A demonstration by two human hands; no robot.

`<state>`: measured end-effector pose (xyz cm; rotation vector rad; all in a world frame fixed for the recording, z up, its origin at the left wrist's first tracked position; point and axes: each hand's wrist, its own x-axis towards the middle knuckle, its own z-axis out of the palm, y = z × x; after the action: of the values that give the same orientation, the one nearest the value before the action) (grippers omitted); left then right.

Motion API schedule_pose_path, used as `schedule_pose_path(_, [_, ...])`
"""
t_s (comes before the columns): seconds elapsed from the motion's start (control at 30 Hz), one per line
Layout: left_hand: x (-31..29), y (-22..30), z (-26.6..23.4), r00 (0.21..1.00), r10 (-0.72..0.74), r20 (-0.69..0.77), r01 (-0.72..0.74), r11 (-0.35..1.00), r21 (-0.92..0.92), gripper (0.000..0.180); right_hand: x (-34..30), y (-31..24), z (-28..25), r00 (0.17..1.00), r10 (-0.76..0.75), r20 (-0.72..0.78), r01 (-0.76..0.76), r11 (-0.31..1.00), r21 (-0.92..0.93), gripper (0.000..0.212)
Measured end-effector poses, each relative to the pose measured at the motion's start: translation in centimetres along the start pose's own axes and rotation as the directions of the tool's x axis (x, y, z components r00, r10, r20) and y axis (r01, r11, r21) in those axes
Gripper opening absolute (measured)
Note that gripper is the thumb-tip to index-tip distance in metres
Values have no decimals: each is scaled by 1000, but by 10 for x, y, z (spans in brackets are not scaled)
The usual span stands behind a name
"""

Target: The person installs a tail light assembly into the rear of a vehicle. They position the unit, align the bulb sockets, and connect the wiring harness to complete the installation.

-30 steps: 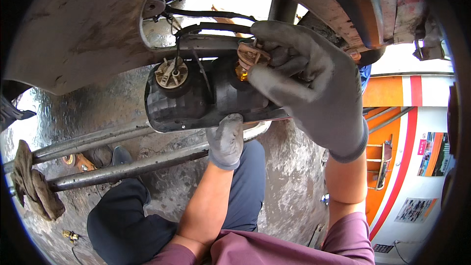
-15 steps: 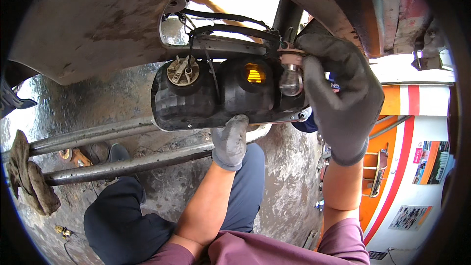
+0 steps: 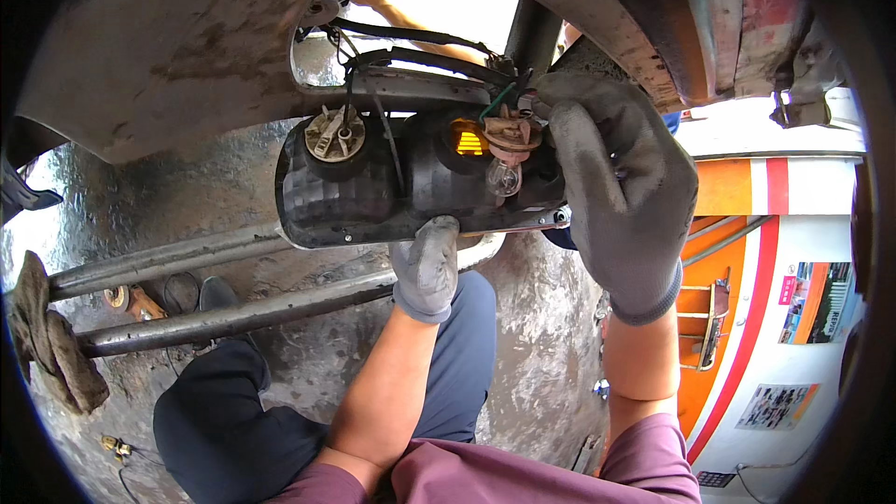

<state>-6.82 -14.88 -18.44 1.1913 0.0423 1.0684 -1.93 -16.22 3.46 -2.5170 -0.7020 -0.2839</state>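
Observation:
A black tail light housing [image 3: 341,201] is held up in front of me, its back side toward me. My left hand [image 3: 427,269], in a grey glove, grips its lower edge with the thumb against the back; the other fingers are hidden behind. At its upper right, my gloved right hand [image 3: 621,182] pinches a dirty pinkish bulb socket [image 3: 512,133] at its side. A clear glass bulb [image 3: 504,178] points down from that socket, and a green wire rises from it. An open hole [image 3: 469,138] glowing amber lies just left of the socket. Another socket [image 3: 334,134] sits seated in the left part.
Dirty body panel [image 3: 187,47] overhangs the top, with a gap where cables [image 3: 411,33] run and another person's arm [image 3: 397,14] shows. Two metal bars [image 3: 233,319] cross below the housing, a brown rag [image 3: 56,345] over their left ends. An orange and white wall [image 3: 737,308] stands right.
My right hand has brought the bulb socket left, from the right end to beside the amber hole, and the socket has turned. The housing shifts slightly left in view, still in my left hand.

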Motion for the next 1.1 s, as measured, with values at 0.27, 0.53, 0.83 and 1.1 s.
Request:
schedule_pose_path(0.27, [4, 5, 1, 975, -217, 43, 221, 960, -171, 13, 1, -6, 7, 985, 83, 150, -73, 995, -70, 28])
schedule_pose_path(0.53, [-10, 4, 5, 846, -515, 139, 448, 544, -709, 21, 14, 32, -23, 948, -280, 155, 309, 924, -223, 31])
schedule_pose_path(0.83, [-10, -5, 0, 1000, 12, 18, -13, 1000, 19, 13, 14, 46, -28, 965, 100, 242, -186, 911, 367, 36])
schedule_pose_path(1.1, [-5, -2, -5, 992, 104, 71, -116, 974, 196, 16, 20, 33, -13, 892, 67, 447, -390, 613, 687, 30])
